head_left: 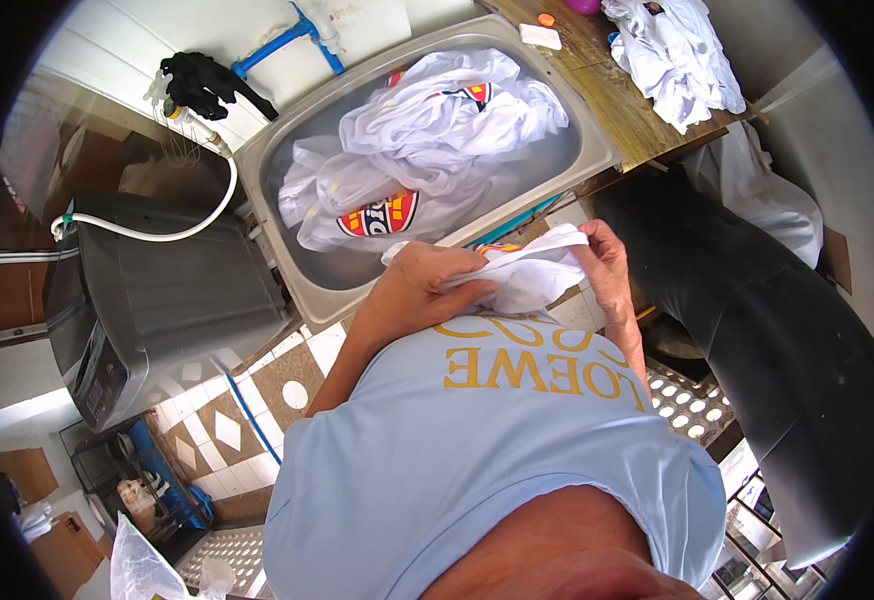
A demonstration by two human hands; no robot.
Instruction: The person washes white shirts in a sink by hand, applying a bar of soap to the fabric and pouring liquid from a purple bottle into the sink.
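A white cloth garment (535,278) with a bit of coloured print is stretched between my two hands, in front of my chest. My left hand (422,285) grips its left part, thumb pressed against the fingers. At the other end, my right hand (605,262) pinches the edge of the cloth. Just beyond lies a metal sink basin (322,298) filled with cloudy water. Several soaked white garments (447,115) are heaped in it, some with a red, yellow and black printed emblem (379,214).
A wooden counter (622,95) right of the basin bears a white bar (541,37) and a pile of white cloth (675,65). On the left stand a dark grey plastic bin (172,285) and a white hose (227,195). A large black object (767,290) fills the right side.
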